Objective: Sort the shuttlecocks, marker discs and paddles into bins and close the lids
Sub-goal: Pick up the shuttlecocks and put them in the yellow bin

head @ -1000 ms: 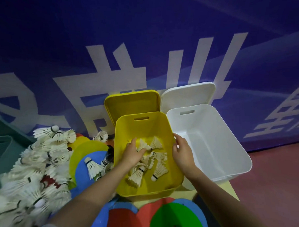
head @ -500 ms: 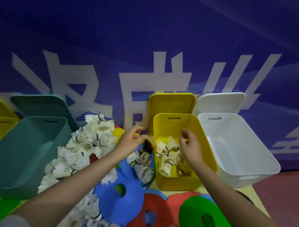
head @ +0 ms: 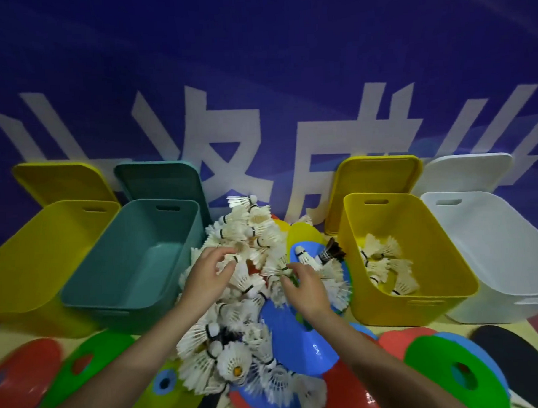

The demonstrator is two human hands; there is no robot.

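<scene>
At nine o'clock a yellow bin (head: 33, 260) is sitting open, a teal bin (head: 125, 262) touching its right side, both lids leaning on the blue banner (head: 255, 65) behind. Red and green marker discs (head: 93, 365) are lying flat at seven o'clock. Dead centre, the shuttlecock pile (head: 247, 235) is heaping up toward twelve, corks pointing every way, no common axis. My left hand (head: 208, 279) is reaching in from six, fingers spread and loosely curled over the feathers, clamping nothing that I can see. My right hand (head: 305, 287) is coming in beside it, fingertips touching shuttlecocks above a blue disc (head: 295, 341); grip I cannot tell. At three o'clock a second yellow bin (head: 432, 227) is holding shuttlecocks, a white bin (head: 504, 255) alongside. A black paddle (head: 521, 362) is lying at five.
</scene>
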